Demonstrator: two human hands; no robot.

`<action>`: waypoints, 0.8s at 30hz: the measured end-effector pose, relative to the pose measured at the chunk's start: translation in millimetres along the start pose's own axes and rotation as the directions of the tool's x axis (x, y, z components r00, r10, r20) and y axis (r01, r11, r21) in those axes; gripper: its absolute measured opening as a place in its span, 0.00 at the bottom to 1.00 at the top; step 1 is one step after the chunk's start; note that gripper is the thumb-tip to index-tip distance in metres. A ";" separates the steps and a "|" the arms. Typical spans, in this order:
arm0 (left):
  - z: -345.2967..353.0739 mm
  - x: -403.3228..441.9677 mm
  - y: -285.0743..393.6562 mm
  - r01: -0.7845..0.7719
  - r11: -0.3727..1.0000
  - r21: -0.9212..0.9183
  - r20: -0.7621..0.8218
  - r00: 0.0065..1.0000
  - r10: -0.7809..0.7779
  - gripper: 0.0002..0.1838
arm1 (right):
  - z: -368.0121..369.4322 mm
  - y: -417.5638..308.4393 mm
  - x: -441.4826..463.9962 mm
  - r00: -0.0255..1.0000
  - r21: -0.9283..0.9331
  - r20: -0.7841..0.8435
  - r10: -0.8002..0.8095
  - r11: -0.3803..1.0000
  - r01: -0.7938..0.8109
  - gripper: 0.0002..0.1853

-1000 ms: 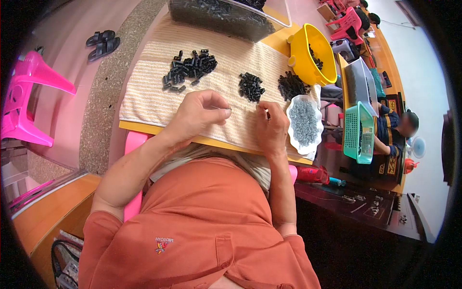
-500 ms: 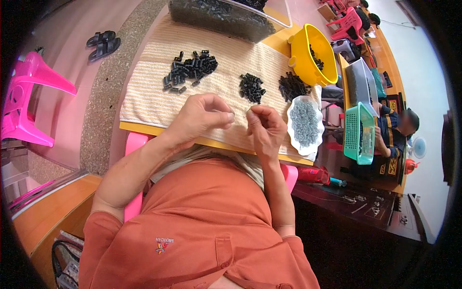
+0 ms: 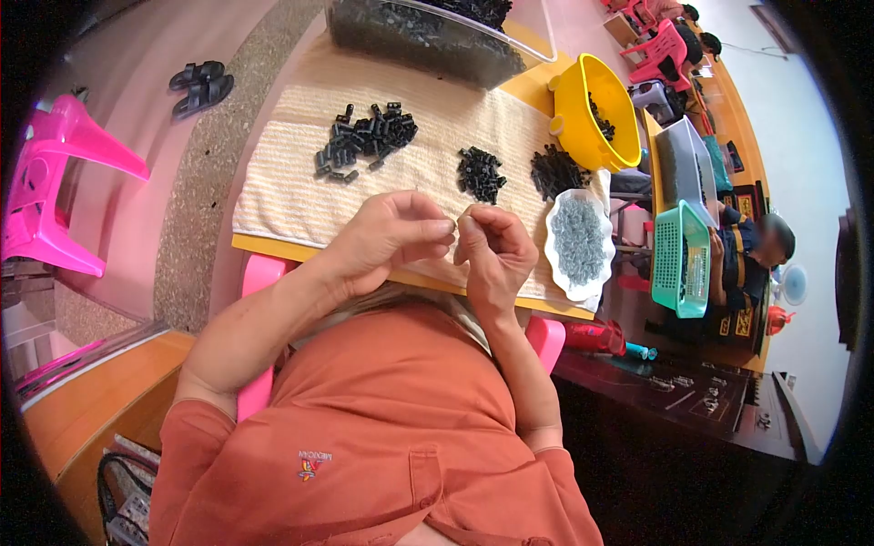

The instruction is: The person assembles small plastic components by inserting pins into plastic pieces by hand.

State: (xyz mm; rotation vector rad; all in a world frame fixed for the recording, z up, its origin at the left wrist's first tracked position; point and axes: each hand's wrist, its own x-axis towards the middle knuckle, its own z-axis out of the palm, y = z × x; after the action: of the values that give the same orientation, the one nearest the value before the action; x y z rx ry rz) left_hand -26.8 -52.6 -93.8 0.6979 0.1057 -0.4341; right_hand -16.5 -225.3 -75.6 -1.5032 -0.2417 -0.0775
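Note:
My left hand and my right hand meet fingertip to fingertip above the near edge of a striped towel. Both are closed in a pinch; whatever sits between the fingers is too small or hidden to make out. Beyond my left hand lies a loose pile of black cylinder-like parts. Farther out from my right hand are a heap of small black parts and a pile of thin black parts. A white scalloped dish of tiny clear pieces stands right of my right hand.
At the table's far side stands a clear bin full of dark parts. A yellow tub sits at the back right. Farther right are a green basket, a grey bin and a seated person. A pink stool is at left.
My hands have come closer together, so the fingertips now nearly touch. The right hand shifted slightly left. The whole view has tilted a little.

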 end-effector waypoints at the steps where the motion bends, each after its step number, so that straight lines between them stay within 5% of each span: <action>1: -0.2 0.2 -0.8 0.008 1.000 -0.025 -0.004 1.000 -0.008 0.06 | 2.3 0.9 -0.8 1.000 0.017 -0.009 -0.011 1.000 0.011 0.04; 8: 2.5 -1.9 -3.8 0.029 0.988 -0.155 -0.032 0.999 -0.034 0.05 | 10.2 2.5 -3.0 1.000 0.076 -0.012 -0.028 0.997 0.028 0.03; 14: 4.3 -3.7 -3.9 0.031 0.987 -0.161 -0.035 0.999 -0.037 0.04 | -0.5 8.5 2.5 0.986 0.107 0.163 0.020 0.994 -0.038 0.07; 20: 6.2 -5.3 -1.5 0.053 0.990 -0.129 -0.034 0.998 -0.057 0.05 | -10.4 2.0 5.5 0.946 -0.163 0.285 -0.156 0.965 0.208 0.11; 24: 5.4 -7.1 7.0 0.117 0.992 -0.057 0.030 0.993 -0.115 0.08 | -16.8 0.6 7.1 0.938 -0.159 0.327 -0.118 0.971 0.177 0.11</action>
State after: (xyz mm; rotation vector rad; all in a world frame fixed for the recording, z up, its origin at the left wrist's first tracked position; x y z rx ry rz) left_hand -30.6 -48.7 -83.8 0.6299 0.1341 -0.5493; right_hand -7.6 -241.3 -75.5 -1.6797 -0.6211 0.0217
